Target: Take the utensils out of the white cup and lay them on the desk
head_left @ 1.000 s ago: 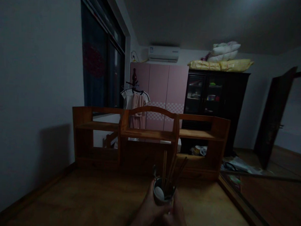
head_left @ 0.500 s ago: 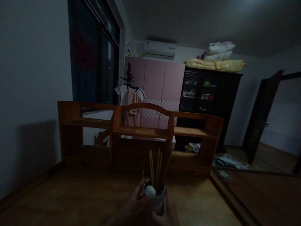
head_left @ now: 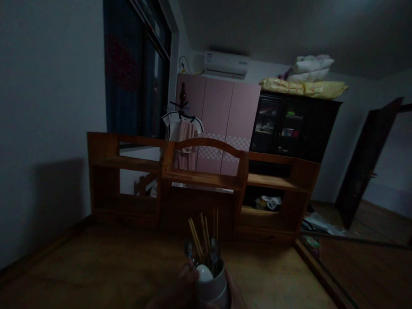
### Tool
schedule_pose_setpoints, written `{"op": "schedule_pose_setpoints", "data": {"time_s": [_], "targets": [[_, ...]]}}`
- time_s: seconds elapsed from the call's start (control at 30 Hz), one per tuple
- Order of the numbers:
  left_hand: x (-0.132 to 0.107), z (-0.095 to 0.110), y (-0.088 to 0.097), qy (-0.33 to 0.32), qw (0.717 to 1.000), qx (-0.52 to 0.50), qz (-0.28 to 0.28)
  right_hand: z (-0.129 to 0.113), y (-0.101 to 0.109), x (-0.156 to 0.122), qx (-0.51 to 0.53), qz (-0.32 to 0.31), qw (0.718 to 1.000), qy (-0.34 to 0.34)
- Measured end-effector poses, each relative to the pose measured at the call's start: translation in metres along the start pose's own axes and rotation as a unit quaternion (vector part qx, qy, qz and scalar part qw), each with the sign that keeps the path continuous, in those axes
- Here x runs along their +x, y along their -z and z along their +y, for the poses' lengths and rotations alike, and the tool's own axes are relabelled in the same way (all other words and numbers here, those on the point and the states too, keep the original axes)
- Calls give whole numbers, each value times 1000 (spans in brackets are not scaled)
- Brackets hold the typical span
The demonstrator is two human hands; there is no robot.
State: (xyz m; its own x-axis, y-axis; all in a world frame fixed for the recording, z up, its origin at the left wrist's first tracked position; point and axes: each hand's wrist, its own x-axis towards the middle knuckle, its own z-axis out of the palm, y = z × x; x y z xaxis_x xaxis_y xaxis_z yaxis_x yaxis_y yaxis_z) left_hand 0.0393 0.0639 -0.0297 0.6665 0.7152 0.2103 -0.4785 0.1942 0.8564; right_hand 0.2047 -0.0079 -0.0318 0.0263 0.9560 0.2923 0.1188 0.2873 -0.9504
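Note:
A grey-white cup is held low in front of me, over the wooden tabletop. Several wooden chopsticks stand out of it, leaning to different sides. Among them are a metal spoon and a white rounded piece, perhaps a spoon's bowl, at the rim. My left hand presses on the cup's left side near the rim; another metal spoon sticks up just above its fingers. Around the right side and the front of the cup curls my right hand. Dim light blurs the finger details.
Across the back of the tabletop stands a wooden shelf unit. A bag-like bundle shows through its right opening. A raised wooden edge runs along the right side. Farther back are a pink wardrobe and a dark cabinet.
The cup has tilted and turned in my hands; the chopsticks now lean left and the metal spoons show more clearly. The view has swung slightly left.

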Motion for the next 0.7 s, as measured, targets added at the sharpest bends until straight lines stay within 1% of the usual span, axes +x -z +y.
{"op": "schedule_pose_setpoints", "data": {"time_s": [0.07,0.13,0.23,0.3,0.4,0.5,0.6,0.67,0.7], "targets": [[-3,13,-11,3,998,-58,-37,0,-3,1,35,-32,999,6],[-6,27,-22,1,997,-65,-50,-1,-5,1,72,-50,996,7],[-9,41,-34,14,998,-62,-30,-4,-6,-1,94,-56,994,5],[-9,44,-37,23,998,-61,-19,-6,-3,-2,81,-60,995,2],[-7,37,-31,20,997,-69,-22,-4,7,-2,27,-73,997,-12],[-3,22,-18,24,996,-81,-28,0,16,0,-2,-81,996,-26],[1,10,-9,36,996,-77,-3,-1,16,0,47,-83,993,-68],[3,7,-7,49,996,-76,27,-8,7,-3,115,-82,986,-92],[3,7,-8,58,995,-74,44,-13,1,-5,138,-73,984,-90]]}}
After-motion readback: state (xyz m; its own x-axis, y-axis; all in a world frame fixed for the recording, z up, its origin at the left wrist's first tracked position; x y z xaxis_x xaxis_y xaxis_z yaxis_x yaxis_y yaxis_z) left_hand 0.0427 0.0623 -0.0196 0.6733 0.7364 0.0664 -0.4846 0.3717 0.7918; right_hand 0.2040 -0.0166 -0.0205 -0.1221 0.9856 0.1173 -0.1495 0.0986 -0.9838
